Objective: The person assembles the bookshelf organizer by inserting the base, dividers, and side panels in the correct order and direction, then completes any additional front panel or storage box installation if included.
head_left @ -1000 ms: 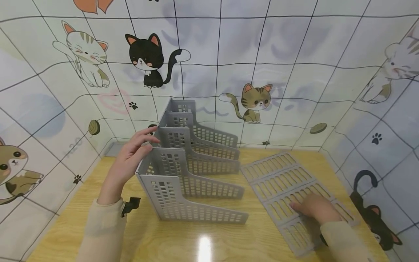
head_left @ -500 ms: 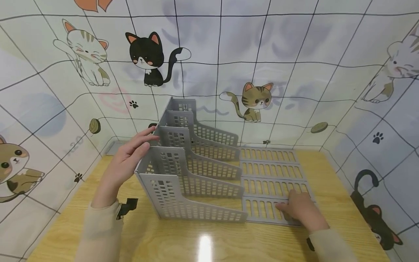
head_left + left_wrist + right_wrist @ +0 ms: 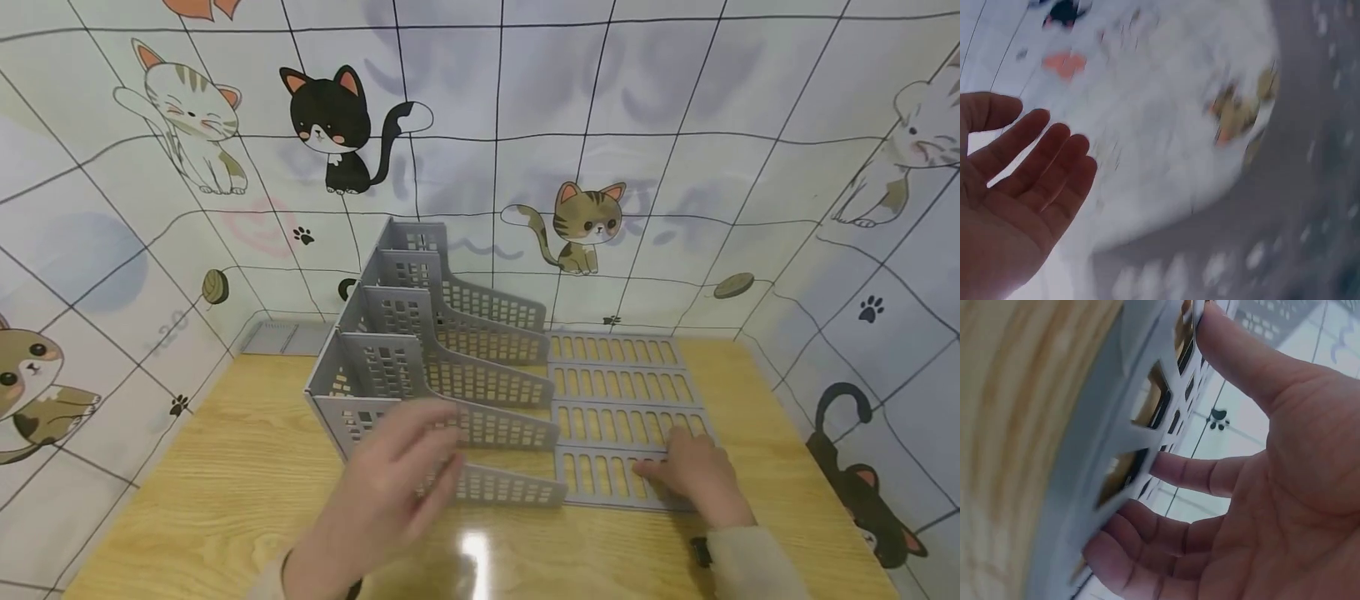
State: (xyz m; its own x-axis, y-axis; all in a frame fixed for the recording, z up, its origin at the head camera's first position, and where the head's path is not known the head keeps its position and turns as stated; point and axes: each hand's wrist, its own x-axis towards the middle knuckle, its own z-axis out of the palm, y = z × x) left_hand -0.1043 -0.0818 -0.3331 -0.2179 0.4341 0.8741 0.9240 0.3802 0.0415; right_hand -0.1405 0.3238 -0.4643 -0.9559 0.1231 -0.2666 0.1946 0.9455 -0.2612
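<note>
A grey magazine file rack point(image 3: 367, 335) stands on the table, its several upright dividers perforated with small holes and sloping down to the right. Against its low right ends lies a flat grey slotted panel point(image 3: 622, 407). My right hand point(image 3: 697, 475) rests on the panel's near right part; in the right wrist view the thumb and fingertips touch its slotted face point(image 3: 1110, 431). My left hand point(image 3: 390, 492) is in front of the nearest divider, partly covering it, with nothing held. In the left wrist view its fingers are extended, apart from the blurred grey divider point(image 3: 1260, 206).
Another flat grey piece point(image 3: 288, 338) lies at the back left of the wooden table point(image 3: 217, 467), partly behind the rack. A cat-printed tile sheet point(image 3: 480, 167) covers the walls around the table.
My right hand has turned the slotted panel and brought it left, square against the rack. Most recently my left hand has left the rack's tall back and come forward and right.
</note>
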